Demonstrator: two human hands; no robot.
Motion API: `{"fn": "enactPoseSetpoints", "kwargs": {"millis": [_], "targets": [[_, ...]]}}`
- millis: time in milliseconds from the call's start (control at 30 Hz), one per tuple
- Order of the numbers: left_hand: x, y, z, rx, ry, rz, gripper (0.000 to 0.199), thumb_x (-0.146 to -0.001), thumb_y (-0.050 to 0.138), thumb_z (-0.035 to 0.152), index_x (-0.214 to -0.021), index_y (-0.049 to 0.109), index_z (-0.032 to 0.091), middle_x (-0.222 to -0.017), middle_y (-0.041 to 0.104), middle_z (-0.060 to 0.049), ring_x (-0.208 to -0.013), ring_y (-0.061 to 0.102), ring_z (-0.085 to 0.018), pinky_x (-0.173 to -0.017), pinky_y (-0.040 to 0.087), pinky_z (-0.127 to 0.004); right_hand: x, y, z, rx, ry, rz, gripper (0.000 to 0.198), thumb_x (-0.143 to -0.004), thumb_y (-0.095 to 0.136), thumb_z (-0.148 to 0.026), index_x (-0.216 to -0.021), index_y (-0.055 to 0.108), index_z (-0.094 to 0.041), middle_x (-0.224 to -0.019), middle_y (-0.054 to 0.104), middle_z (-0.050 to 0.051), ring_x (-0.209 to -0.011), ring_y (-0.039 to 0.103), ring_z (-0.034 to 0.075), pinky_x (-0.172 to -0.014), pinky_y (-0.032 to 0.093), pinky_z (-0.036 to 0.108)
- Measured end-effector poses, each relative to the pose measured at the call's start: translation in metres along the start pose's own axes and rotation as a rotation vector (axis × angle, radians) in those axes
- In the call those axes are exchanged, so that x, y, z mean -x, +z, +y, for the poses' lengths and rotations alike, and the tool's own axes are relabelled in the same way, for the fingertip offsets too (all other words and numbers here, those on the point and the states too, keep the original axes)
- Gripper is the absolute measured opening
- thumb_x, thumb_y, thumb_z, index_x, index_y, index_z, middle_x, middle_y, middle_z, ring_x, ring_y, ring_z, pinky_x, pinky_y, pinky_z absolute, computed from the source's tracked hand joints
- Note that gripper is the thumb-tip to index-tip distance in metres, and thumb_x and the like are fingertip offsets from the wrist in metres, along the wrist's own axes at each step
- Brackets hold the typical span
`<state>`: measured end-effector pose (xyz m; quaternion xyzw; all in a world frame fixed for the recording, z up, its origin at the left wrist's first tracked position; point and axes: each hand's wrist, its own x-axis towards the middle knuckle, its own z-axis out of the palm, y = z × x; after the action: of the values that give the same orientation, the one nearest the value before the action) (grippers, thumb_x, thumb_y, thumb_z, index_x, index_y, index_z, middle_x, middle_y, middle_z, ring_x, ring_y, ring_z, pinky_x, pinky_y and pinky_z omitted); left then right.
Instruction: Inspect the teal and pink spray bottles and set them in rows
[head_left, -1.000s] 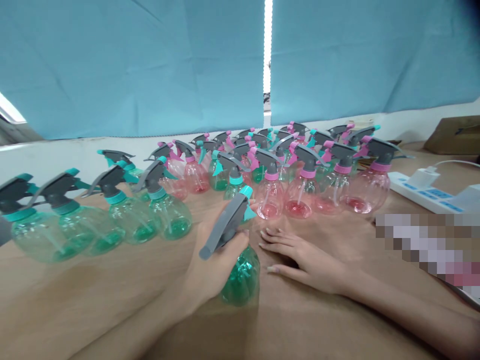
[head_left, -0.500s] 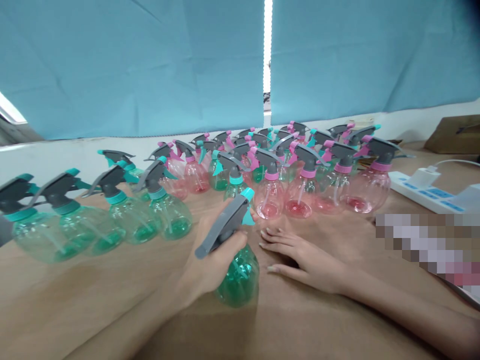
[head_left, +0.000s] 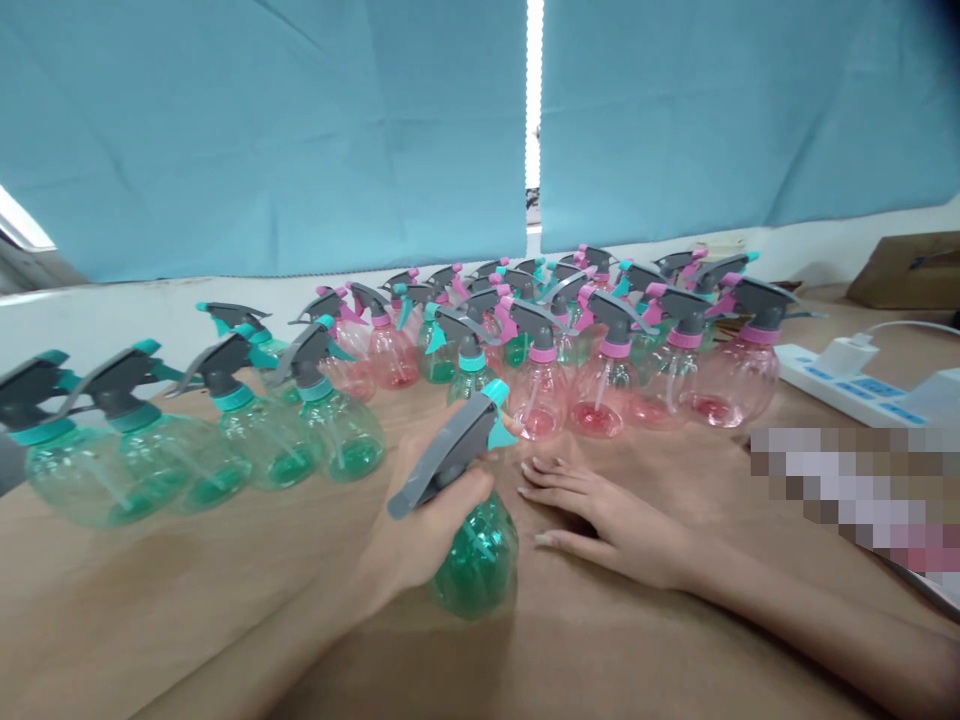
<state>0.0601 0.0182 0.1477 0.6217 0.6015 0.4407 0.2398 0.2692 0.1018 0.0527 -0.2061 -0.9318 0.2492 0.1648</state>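
Note:
My left hand (head_left: 424,525) is wrapped round the neck of a green spray bottle (head_left: 480,565) in front of me. The bottle leans slightly, and its grey head with a turquoise nozzle points away to the right. A fingertip shows by the turquoise trigger; the other fingers are mostly hidden behind the bottle. Palm down on the table, my right hand (head_left: 600,515) lies flat just right of that bottle, fingers stretched out and holding nothing. Beyond it stand pink spray bottles (head_left: 540,395), and a row of green spray bottles (head_left: 341,435) is on the left.
Several more pink and green spray bottles crowd the back of the brown table (head_left: 600,660). At the right lie a white power strip (head_left: 840,385) with plugs in it and a pixelated, blurred item (head_left: 862,500). A brown box (head_left: 907,270) stands at the back right, before a blue curtain (head_left: 337,130).
The trigger of the held bottle has swung outward, away from the neck. Both hands and the other bottles stay where they were.

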Motion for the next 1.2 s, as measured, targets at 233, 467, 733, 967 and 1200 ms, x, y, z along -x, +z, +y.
{"fn": "enactPoseSetpoints", "kwargs": {"millis": [233, 467, 733, 967, 1200], "targets": [[0.003, 0.003, 0.001, 0.018, 0.002, 0.007, 0.005, -0.081, 0.053, 0.030, -0.078, 0.054, 0.025, -0.067, 0.057, 0.003, -0.071, 0.059, -0.020, -0.062, 0.042, -0.031, 0.001, 0.001, 0.001, -0.015, 0.001, 0.010, 0.054, -0.095, 0.050, -0.050, -0.143, 0.046, -0.025, -0.152, 0.040, 0.005, -0.142, 0.032, 0.026, -0.117, 0.026, 0.049], [0.003, 0.005, 0.002, 0.051, 0.008, 0.002, 0.006, -0.081, 0.053, 0.028, -0.076, 0.056, 0.025, -0.066, 0.058, 0.004, -0.070, 0.060, -0.019, -0.057, 0.039, -0.029, 0.001, 0.002, 0.002, -0.007, 0.004, 0.000, 0.054, -0.096, 0.050, -0.051, -0.143, 0.046, -0.025, -0.153, 0.038, 0.005, -0.142, 0.032, 0.026, -0.118, 0.025, 0.049], [0.003, 0.002, -0.003, 0.119, -0.056, -0.075, 0.009, -0.082, 0.054, 0.029, -0.090, 0.058, 0.026, -0.080, 0.060, 0.002, -0.078, 0.060, -0.020, -0.068, 0.044, -0.031, 0.001, 0.001, 0.001, 0.012, 0.013, -0.012, 0.056, -0.096, 0.048, -0.053, -0.143, 0.046, -0.024, -0.153, 0.039, 0.005, -0.143, 0.030, 0.026, -0.118, 0.025, 0.047], [0.001, 0.000, -0.007, 0.161, -0.045, -0.113, 0.015, -0.082, 0.056, 0.027, -0.097, 0.059, 0.027, -0.077, 0.052, 0.002, -0.070, 0.053, -0.018, -0.082, 0.050, -0.040, 0.000, 0.000, 0.000, 0.032, 0.017, -0.033, 0.057, -0.096, 0.046, -0.054, -0.144, 0.045, -0.022, -0.153, 0.037, 0.005, -0.143, 0.030, 0.026, -0.118, 0.025, 0.048], [0.000, -0.001, -0.011, 0.140, 0.024, -0.116, 0.009, -0.084, 0.056, 0.031, -0.087, 0.061, 0.024, -0.068, 0.049, 0.003, -0.063, 0.050, -0.017, -0.080, 0.051, -0.038, 0.001, 0.002, 0.002, -0.004, 0.013, 0.000, 0.056, -0.095, 0.050, -0.051, -0.144, 0.046, -0.024, -0.153, 0.039, 0.005, -0.142, 0.032, 0.027, -0.118, 0.026, 0.048]]}}
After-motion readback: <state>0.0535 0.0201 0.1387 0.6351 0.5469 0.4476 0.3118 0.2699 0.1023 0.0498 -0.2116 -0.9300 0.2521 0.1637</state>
